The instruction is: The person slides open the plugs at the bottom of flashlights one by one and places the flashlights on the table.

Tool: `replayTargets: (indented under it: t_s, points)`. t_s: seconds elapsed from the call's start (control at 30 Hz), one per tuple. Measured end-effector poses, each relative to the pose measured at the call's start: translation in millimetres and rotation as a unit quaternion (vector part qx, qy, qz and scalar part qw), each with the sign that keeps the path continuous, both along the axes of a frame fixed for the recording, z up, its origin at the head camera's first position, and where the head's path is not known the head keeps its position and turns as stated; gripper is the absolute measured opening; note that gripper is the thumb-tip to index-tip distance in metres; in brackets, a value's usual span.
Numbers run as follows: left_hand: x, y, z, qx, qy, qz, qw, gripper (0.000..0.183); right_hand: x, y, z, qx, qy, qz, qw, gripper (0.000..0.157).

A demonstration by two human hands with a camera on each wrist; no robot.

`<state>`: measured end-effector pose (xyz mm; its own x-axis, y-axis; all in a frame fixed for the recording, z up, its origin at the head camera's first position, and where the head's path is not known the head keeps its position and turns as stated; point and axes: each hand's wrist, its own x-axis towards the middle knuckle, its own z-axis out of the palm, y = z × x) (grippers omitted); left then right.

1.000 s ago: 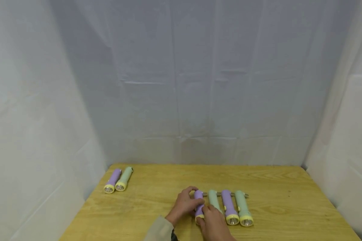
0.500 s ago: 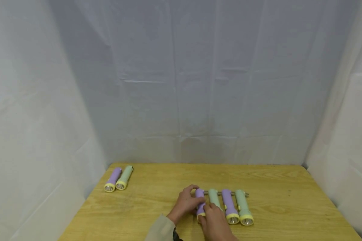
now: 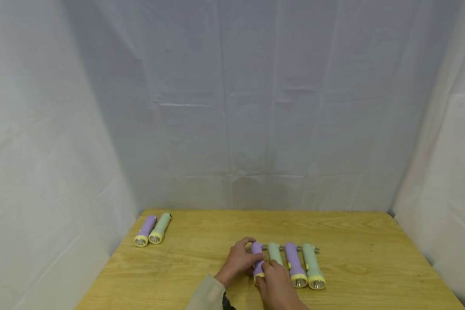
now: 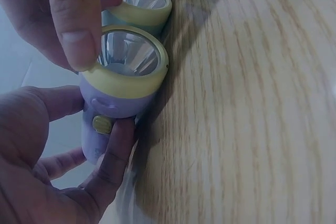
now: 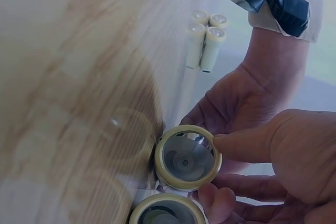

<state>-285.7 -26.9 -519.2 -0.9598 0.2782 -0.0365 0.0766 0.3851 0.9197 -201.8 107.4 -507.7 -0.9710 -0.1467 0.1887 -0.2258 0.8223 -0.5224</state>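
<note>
My left hand (image 3: pixel 238 260) grips the body of a purple flashlight (image 4: pixel 115 103) with a yellow rim, lying lens toward me at the left end of a row. In the left wrist view, the fingers wrap it near its yellow switch (image 4: pixel 102 125). My right hand (image 3: pixel 279 286) pinches the lens end, its thumb on the rim. Right beside lies a green flashlight (image 3: pixel 274 252), its front hidden by my right hand in the head view. Another purple flashlight (image 3: pixel 293 260) and a green flashlight (image 3: pixel 312 263) continue the row. A thin metal rod (image 3: pixel 317 250) shows between the tail ends.
A purple flashlight (image 3: pixel 146 228) and a green flashlight (image 3: pixel 161 227) lie side by side at the wooden table's (image 3: pixel 201 232) far left corner. White sheeting (image 3: pixel 224 107) encloses the table's back and sides. A dark wrist device (image 5: pixel 270 1) sits on my left wrist.
The gripped purple flashlight has shifted slightly right, nearer the green one, both hands moving with it. The other flashlights keep their places, and both hands keep their hold.
</note>
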Motion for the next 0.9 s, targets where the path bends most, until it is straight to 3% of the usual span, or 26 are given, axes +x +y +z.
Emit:
replayTargets:
  t_s: [0.43, 0.67, 0.9]
  points:
    - [-0.4, 4.3, -2.2, -0.032, 0.021, 0.013, 0.9992, 0.053, 2.2, 1.5, -0.3, 0.011, 0.030, -0.006, 0.999, 0.018]
    - [-1.3, 2.9, -5.5, -0.018, -0.008, 0.011, 0.9997, 0.050, -0.3, 3.1, 1.4, 0.010, 0.011, -0.004, 1.000, 0.022]
    - [-4.3, 2.2, -9.8, -0.012, -0.022, 0.025, 0.9994, 0.053, 0.6, 5.3, 7.5, -0.003, 0.020, -0.004, 1.000, 0.025]
